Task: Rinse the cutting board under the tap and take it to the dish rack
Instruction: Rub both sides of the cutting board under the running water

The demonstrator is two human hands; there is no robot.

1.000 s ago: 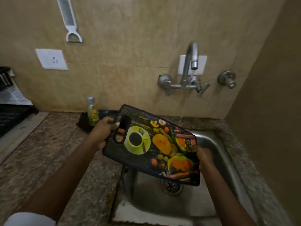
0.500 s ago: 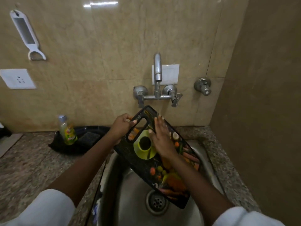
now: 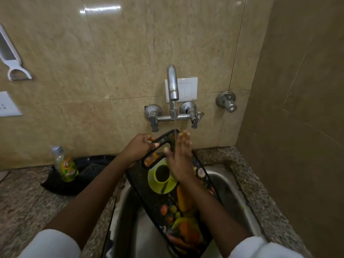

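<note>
We take the sink (image 3: 240,185) as our reference point. The cutting board (image 3: 163,198), black with a printed picture of fruit, vegetables and a green cup, stands tilted over the sink, its handle end raised toward the wall and its lower end down inside the basin. Above the sink, the tap (image 3: 172,84) is mounted on the tiled wall, and a thin stream of water (image 3: 175,125) falls from its spout onto the upper end of the board. Our left hand (image 3: 138,150) is closed around the handle of the board, with the fingers wrapped over the bar of the handle slot, above the left rim of the sink. Our right hand (image 3: 181,161) lies flat on the printed face of the board with the fingers stretched out and grips nothing; its fingertips reach just beside the falling water. Both forearms extend over the sink, and white sleeves show at the lower edge of the view. To the left of the sink, on the speckled stone counter (image 3: 24,200), a small bottle (image 3: 65,164) with a green and yellow label stands in a black tray (image 3: 61,185) against the wall. To the upper right of the sink, a separate round valve (image 3: 226,101) is fixed to the wall. Far to the upper left of the sink, a white peeler (image 3: 11,58) hangs on the wall above a white socket plate (image 3: 7,105).
</note>
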